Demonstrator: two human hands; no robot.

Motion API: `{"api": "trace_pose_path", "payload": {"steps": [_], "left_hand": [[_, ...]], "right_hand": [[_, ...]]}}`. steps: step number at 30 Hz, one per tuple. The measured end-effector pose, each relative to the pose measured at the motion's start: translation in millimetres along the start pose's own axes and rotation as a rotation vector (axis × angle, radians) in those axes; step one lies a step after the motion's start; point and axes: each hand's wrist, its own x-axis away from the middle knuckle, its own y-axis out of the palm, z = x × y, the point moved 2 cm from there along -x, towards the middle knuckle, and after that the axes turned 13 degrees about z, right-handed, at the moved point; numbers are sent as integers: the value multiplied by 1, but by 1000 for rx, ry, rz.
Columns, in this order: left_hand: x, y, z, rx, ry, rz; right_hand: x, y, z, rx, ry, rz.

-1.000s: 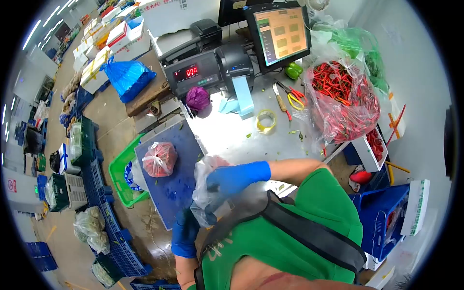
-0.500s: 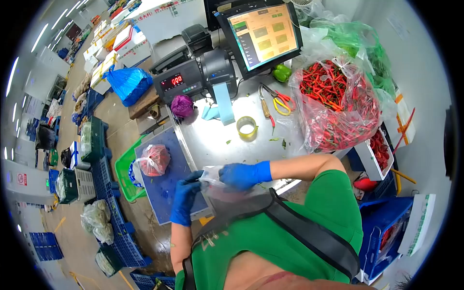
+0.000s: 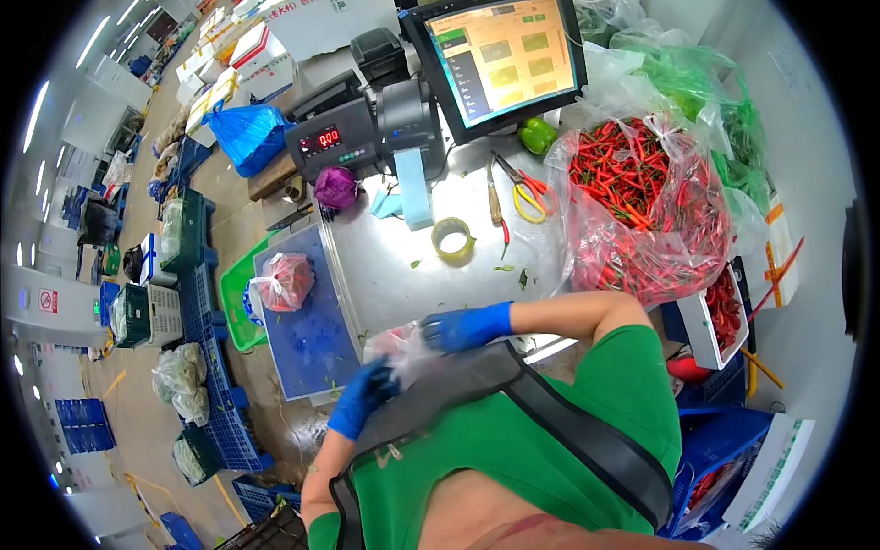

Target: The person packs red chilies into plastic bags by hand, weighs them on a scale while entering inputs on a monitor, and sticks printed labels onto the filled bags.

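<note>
Close to my body, a clear plastic bag (image 3: 396,343) with pinkish-red contents hangs between my blue-gloved hands. My right hand (image 3: 466,328) grips its upper right side with bent fingers. My left hand (image 3: 368,396) is curled against its lower left side, its fingertips partly lost against the plastic and the dark apron. What exactly fills this bag I cannot make out. On the blue scale platform (image 3: 316,344) to the left sits another tied bag (image 3: 284,282) with red contents.
Behind the steel counter (image 3: 385,275) stand a scale display (image 3: 332,142) and a touch screen (image 3: 500,64). Tape (image 3: 453,241), scissors (image 3: 529,200), a purple cabbage (image 3: 336,187) and a green pepper (image 3: 537,136) lie there. A large bag of red chilies (image 3: 632,252) occupies the right.
My left hand has lowered and moved slightly right along the bag. More of the bag's reddish contents now shows between my hands. The whole view has shifted a little.
</note>
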Motion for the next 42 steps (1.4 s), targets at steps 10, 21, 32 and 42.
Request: {"api": "trace_pose_path", "payload": {"steps": [10, 21, 32, 42], "left_hand": [[3, 4, -30, -470, 73, 469], [-18, -35, -16, 1024, 268, -103], [1, -5, 51, 373, 339, 411], [3, 4, 115, 848, 190, 116]], "right_hand": [[-19, -41, -3, -291, 500, 285], [9, 27, 30, -1842, 1235, 1068], [-72, -16, 53, -370, 642, 392], [-36, -30, 50, -333, 890, 33]]}}
